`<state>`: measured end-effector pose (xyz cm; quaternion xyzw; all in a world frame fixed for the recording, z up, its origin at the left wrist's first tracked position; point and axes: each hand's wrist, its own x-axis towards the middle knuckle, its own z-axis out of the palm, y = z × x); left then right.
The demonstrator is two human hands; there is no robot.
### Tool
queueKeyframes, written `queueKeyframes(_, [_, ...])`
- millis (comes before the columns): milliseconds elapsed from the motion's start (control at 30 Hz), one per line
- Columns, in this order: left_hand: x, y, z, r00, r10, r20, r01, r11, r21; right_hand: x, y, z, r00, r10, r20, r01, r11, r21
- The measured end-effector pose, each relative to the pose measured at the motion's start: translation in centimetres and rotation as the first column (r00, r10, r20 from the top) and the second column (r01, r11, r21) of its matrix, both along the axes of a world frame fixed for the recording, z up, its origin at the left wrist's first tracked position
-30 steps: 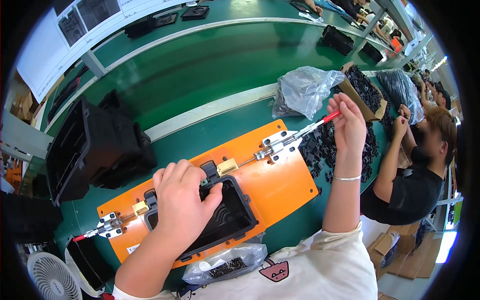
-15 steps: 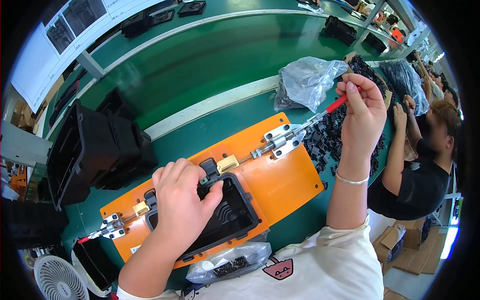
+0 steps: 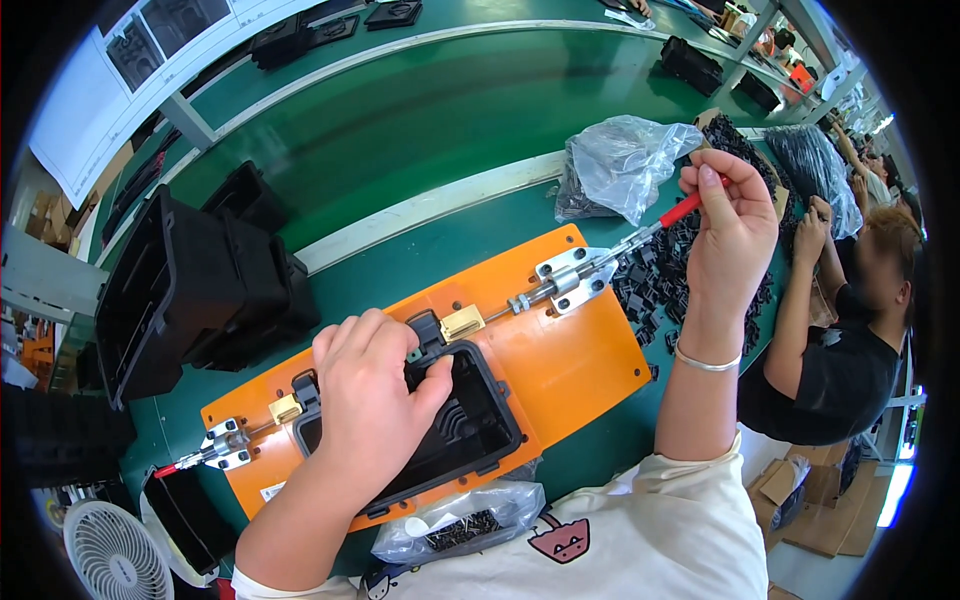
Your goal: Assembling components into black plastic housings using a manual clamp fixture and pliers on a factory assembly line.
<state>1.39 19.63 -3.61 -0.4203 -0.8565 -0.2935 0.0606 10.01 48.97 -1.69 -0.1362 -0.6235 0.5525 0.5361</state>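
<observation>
An open black plastic box [image 3: 489, 462] sits in an orange fixture plate [image 3: 590, 370]. My left hand [image 3: 365, 385] grips the box's far edge beside a black latch [image 3: 427, 332], thumb over the inside and fingers curled; the fingertips are partly hidden. A brass block [image 3: 461, 323] on a toggle clamp's rod meets that latch. At the upper right, my right hand [image 3: 735, 225] is closed round the red handle [image 3: 681, 210] of this toggle clamp [image 3: 570, 280]. Another toggle clamp [image 3: 225, 443] stands at the plate's left end, its brass block [image 3: 285, 409] by a second latch.
Black boxes [image 3: 200, 290] are stacked at left. Small black parts [image 3: 650, 290] lie beyond the plate's right end, near a clear plastic bag [image 3: 625, 165]. Another bag [image 3: 460, 525] lies against my front. A co-worker [image 3: 850, 350] sits at right; a fan [image 3: 118, 555] stands lower left.
The whole view has shifted slightly. Both my hands keep their holds on the box and the red handle. The co-worker's hands have come closer together.
</observation>
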Motion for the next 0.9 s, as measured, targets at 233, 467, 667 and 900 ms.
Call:
queueKeyframes(233, [-0.1, 0.1, -0.3, 0.998, 0.001, -0.055, 0.0, 1.0, 0.028, -0.1, -0.6, 0.5, 0.999, -0.011, 0.049, 0.01, 1.0, 0.019])
queueKeyframes(467, [0.0, -0.2, -0.2, 1.0, 0.011, 0.01, -0.011, 1.0, 0.006, 0.6, 3.7, -1.6, 0.982, -0.105, 0.155, 0.125, 0.985, -0.12])
queueKeyframes(667, [1.1, -2.9, 3.9, 0.995, 0.045, -0.092, -0.062, 0.982, -0.181, 4.3, -4.8, 0.2, 0.893, -0.026, 0.45, -0.021, 0.995, 0.099])
queueKeyframes(900, [3.4, -10.0, 2.8, 0.944, 0.33, 0.004, -0.301, 0.865, -0.401, 3.2, -14.2, -1.2, 0.477, 0.026, 0.879, -0.663, 0.667, 0.34])
